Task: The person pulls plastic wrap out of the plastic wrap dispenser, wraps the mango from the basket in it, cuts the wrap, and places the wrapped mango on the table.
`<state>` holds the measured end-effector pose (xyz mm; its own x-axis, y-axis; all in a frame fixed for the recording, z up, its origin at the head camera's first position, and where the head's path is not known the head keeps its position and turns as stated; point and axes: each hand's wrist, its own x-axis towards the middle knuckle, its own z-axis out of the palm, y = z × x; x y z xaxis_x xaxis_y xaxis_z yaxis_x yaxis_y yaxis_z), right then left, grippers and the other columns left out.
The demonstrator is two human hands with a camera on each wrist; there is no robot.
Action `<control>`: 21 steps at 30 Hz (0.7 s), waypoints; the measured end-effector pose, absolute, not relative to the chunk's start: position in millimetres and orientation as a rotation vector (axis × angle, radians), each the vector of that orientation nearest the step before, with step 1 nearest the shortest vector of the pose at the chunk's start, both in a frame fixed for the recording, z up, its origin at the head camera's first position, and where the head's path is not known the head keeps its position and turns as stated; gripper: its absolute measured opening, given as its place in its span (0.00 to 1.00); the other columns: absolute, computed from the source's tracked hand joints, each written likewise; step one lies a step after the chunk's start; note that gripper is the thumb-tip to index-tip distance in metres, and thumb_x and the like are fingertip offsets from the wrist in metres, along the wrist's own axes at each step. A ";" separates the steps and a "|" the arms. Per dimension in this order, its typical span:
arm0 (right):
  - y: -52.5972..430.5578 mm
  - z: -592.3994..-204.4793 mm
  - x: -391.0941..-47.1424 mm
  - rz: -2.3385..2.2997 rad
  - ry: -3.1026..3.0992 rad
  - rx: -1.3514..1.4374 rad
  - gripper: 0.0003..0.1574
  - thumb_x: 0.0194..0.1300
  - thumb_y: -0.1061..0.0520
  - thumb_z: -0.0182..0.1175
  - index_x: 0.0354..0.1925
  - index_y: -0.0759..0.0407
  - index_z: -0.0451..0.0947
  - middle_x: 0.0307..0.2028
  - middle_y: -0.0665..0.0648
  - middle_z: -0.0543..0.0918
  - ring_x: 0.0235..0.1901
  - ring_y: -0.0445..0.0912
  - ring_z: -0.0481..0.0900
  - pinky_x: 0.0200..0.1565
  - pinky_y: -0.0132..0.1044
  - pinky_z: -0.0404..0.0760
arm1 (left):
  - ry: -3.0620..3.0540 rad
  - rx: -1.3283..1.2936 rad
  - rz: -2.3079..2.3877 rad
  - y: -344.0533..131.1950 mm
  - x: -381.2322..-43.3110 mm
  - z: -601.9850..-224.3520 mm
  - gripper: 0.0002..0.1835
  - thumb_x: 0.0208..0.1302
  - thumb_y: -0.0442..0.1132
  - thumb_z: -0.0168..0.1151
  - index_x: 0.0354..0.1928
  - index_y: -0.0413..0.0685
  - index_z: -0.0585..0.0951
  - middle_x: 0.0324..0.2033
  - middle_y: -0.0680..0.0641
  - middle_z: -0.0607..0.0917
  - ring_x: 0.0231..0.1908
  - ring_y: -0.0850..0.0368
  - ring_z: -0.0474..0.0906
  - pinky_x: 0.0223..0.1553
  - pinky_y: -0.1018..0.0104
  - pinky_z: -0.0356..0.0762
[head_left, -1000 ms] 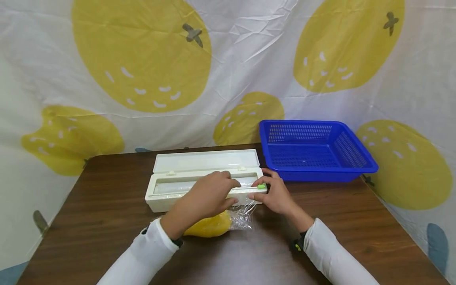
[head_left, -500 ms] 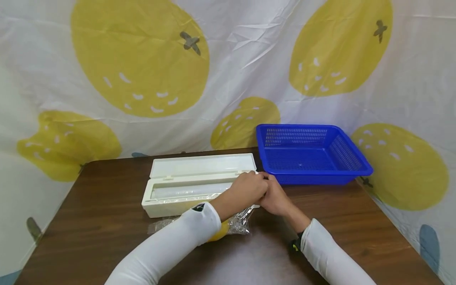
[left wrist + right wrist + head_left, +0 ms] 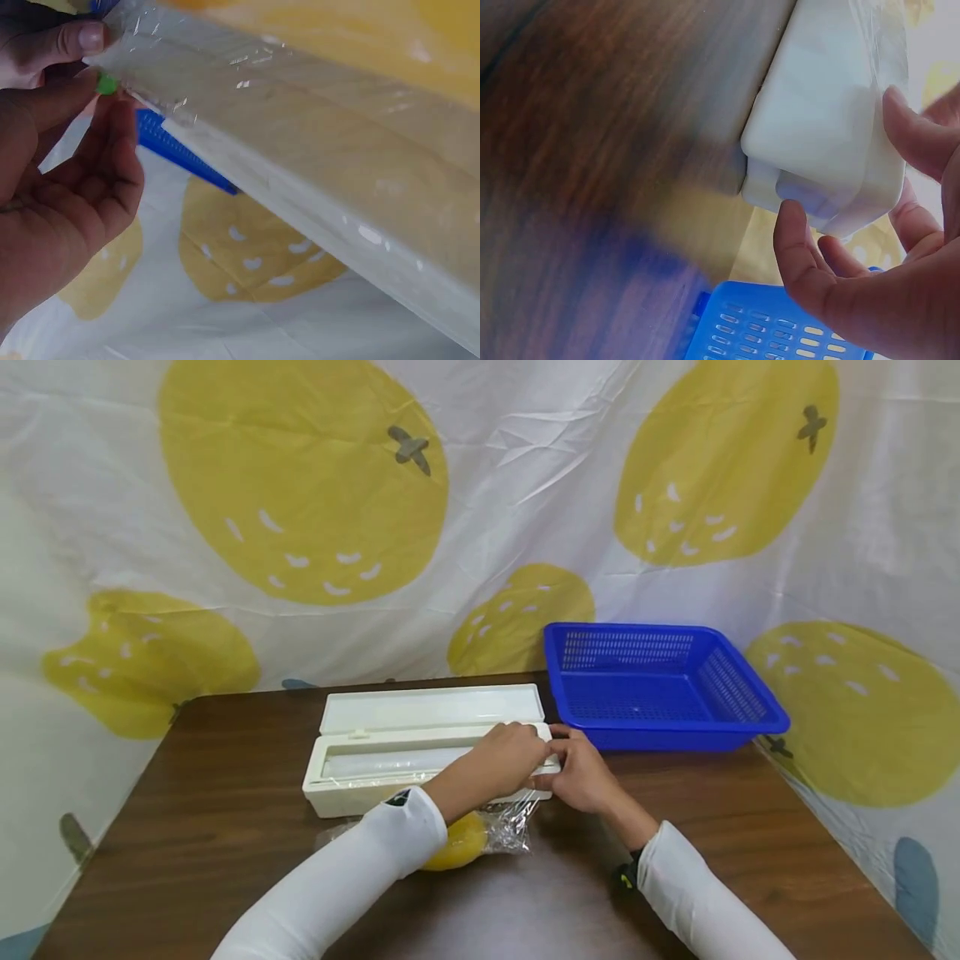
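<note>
A white cling film dispenser (image 3: 345,797) lies on the table with its lid (image 3: 435,708) tilted back and a film roll (image 3: 397,762) inside. My left hand (image 3: 495,768) reaches over its right end. In the left wrist view, thumb and finger of that hand pinch a small green slider cutter (image 3: 106,84) on the dispenser's edge. My right hand (image 3: 587,777) grips the dispenser's right end, thumb at the front and fingers around the end. Clear film (image 3: 247,82) stretches over the front wall. Before the dispenser lies a yellow item (image 3: 459,845) under film, partly hidden by my left sleeve.
A blue plastic basket (image 3: 671,737) stands at the back right, close to the dispenser's right end. Behind the brown table (image 3: 187,827) hangs a white cloth with yellow fruit prints (image 3: 307,485). Crumpled film (image 3: 510,831) trails from the yellow item's right end.
My left hand has gone from above the roll to the dispenser's right end, taken hold of the slider cutter, then shifted slightly left. My right hand stays at the right end.
</note>
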<state>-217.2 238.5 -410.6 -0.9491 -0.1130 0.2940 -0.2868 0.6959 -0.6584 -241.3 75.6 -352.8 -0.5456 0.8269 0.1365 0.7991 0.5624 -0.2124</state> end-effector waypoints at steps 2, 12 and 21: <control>238.8 -409.0 -215.8 1.090 -2.685 0.308 0.17 0.46 0.55 0.80 0.34 0.59 0.87 0.66 0.72 0.73 0.65 0.66 0.71 0.62 0.58 0.72 | -2.579 -1.380 0.157 65.4 -242.4 -350.7 0.04 0.58 0.38 0.71 0.30 0.51 0.84 0.30 0.49 0.85 0.33 0.53 0.83 0.37 0.58 0.84; 242.8 -408.6 -208.0 1.051 -2.705 0.236 0.16 0.47 0.52 0.80 0.35 0.57 0.89 0.67 0.69 0.73 0.66 0.67 0.71 0.63 0.58 0.72 | -2.785 -1.403 -0.131 -15.1 -246.0 -346.8 0.19 0.62 0.23 0.61 0.18 0.49 0.74 0.18 0.54 0.65 0.25 0.60 0.60 0.29 0.67 0.64; 236.8 -407.4 -208.6 1.027 -2.744 0.215 0.17 0.48 0.50 0.80 0.36 0.56 0.89 0.68 0.68 0.73 0.68 0.67 0.69 0.64 0.58 0.71 | -2.765 -1.249 -0.184 -118.4 -237.8 -350.4 0.30 0.55 0.16 0.58 0.17 0.56 0.54 0.20 0.55 0.49 0.24 0.62 0.46 0.27 0.69 0.48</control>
